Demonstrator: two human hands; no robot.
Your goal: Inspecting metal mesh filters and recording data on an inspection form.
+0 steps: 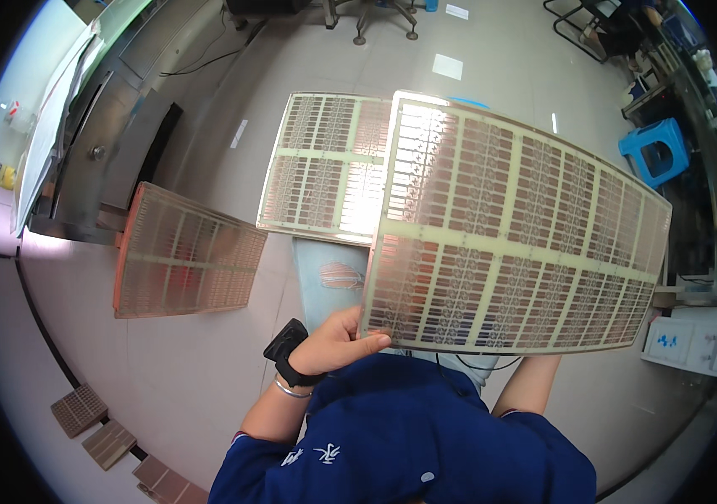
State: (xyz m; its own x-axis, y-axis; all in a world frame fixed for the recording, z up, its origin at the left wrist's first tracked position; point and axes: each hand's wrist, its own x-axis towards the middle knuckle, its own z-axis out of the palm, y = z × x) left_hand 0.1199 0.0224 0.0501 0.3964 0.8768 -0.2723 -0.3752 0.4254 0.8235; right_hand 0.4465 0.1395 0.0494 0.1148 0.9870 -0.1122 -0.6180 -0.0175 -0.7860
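Observation:
A large flat panel (535, 206) with rows of copper-coloured traces on a pale green base stands tilted up in front of me. My left hand (337, 340) is closed on its lower left corner, thumb across the front face and the other fingers behind. Behind the panel's lower right part my right hand is hidden; only the right forearm (530, 382) shows below the edge. A second panel (304, 155) of the same pattern lies beyond, partly covered by the first. What supports it is out of sight.
To the left stands another copper-coloured panel (207, 269) by an orange-red edge or frame. A metal cabinet (94, 181) is farther left. Several small panels (110, 445) sit along the wall at lower left. A blue stool (654, 151) and a white cabinet (686, 343) are at right.

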